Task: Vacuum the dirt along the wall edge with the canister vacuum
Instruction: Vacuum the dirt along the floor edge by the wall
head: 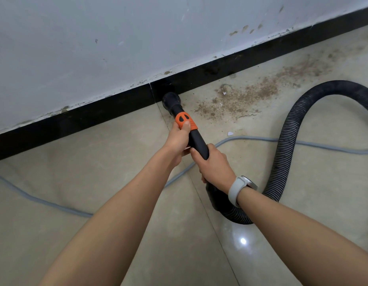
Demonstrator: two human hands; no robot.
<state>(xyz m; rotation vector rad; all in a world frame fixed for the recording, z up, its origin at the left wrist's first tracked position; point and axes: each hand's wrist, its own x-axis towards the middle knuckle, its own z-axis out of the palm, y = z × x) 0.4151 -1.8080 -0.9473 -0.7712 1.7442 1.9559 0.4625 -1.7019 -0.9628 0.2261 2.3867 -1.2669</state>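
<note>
While both grip: two hands (178, 141) (215, 164), one wand (196, 139), one dirt patch (247, 98).

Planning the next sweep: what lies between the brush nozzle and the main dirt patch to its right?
In the head view, only bare tile separates the brush nozzle from the dirt patch; the thin edge of the patch starts just right of the nozzle.

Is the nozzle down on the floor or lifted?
Down: the nozzle meets the floor at the black skirting.
</note>
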